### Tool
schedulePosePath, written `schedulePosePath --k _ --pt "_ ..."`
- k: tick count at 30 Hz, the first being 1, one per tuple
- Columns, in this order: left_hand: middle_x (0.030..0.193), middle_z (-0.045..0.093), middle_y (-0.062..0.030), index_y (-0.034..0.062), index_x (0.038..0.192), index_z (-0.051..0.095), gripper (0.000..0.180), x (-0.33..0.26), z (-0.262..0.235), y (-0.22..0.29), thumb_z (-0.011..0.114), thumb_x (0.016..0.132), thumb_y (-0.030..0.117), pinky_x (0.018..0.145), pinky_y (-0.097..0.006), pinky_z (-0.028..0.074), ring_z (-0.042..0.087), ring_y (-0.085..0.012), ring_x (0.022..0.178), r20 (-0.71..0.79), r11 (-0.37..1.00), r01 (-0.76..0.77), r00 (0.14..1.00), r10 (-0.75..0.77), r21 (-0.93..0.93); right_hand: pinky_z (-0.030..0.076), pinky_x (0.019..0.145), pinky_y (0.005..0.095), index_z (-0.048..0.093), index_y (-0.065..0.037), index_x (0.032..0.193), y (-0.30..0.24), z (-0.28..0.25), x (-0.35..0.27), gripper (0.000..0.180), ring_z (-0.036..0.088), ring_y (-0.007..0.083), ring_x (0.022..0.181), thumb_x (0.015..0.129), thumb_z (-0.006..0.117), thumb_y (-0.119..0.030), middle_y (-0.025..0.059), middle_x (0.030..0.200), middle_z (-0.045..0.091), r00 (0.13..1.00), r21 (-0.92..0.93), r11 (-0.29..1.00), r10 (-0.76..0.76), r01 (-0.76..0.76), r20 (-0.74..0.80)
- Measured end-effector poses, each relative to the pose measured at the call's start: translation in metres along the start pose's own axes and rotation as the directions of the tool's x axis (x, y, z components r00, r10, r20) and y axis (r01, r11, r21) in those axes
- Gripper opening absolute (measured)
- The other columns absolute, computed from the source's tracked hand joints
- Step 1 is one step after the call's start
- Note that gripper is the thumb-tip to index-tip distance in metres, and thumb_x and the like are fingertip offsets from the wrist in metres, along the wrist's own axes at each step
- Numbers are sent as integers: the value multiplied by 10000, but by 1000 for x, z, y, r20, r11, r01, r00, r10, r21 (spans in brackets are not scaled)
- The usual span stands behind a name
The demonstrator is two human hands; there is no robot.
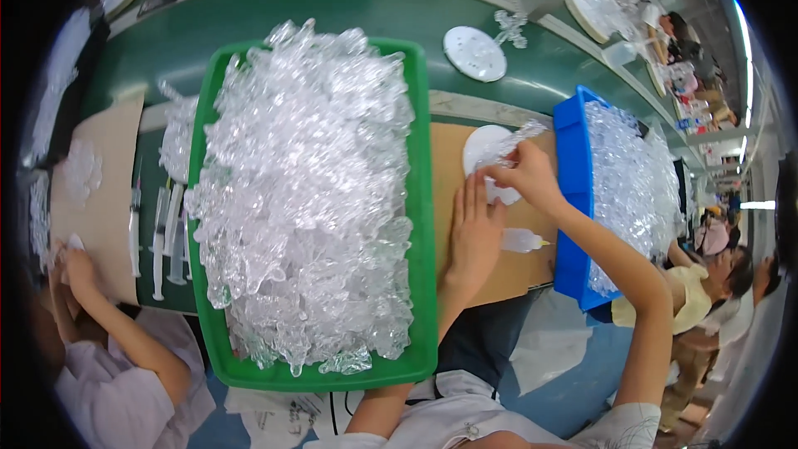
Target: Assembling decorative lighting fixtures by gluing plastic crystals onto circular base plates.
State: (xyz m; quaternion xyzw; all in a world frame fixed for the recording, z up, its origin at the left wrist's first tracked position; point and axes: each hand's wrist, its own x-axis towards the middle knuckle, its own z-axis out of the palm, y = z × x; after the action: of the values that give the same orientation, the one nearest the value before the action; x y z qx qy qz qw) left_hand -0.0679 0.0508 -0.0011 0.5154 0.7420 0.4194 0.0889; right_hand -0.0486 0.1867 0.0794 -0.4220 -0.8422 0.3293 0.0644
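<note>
Disc [485, 152], white and round, lies under flat left hand [475, 229]; right hand [524, 176] pinches clear plastic piece [514, 140].

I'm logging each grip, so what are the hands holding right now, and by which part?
The right hand pinches a clear plastic piece by its lower end over the white disc. The left hand lies flat, holding nothing.

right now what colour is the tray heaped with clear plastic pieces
Green tray, seen in the head view.
</note>
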Motion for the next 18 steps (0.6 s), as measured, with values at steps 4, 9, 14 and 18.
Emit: schedulePosePath --k 4,9,14,18 --pt "1398 318 -292 -11 1142 566 373 -2 -2 -7 613 810 154 1065 -575 238 271 -465 1315 -12 999 -12 1000 13 41 530 573 311 547 16 853 2 -1 -5 406 665 210 624 663 802 -236 124 736 652 994 113 993 9 -22 111" --pt "1405 319 -280 -10 1128 567 346 -1 -12 -1 600 826 153 1067 -562 244 271 -474 1310 27 995 -54 998 52 80 526 552 295 583 6 916 1 -45 -4 383 658 183 613 672 782 -212 120 744 661 961 71 995 -85 68 262" --pt "1407 334 -268 4 1153 548 346 -2 -12 -7 573 864 193 1074 -541 243 267 -458 1324 8 991 -53 999 52 119 531 561 299 681 -5 847 11 -97 31 252 657 168 601 665 735 -171 89 700 679 879 -49 983 -136 177 456" --pt "1401 346 -263 -7 1189 532 377 1 -11 1 569 865 184 1077 -534 244 273 -467 1313 2 993 -50 999 51 110 531 709 421 676 -38 881 46 -128 112 352 655 357 773 656 730 -304 173 834 681 954 -348 917 -258 193 -150"
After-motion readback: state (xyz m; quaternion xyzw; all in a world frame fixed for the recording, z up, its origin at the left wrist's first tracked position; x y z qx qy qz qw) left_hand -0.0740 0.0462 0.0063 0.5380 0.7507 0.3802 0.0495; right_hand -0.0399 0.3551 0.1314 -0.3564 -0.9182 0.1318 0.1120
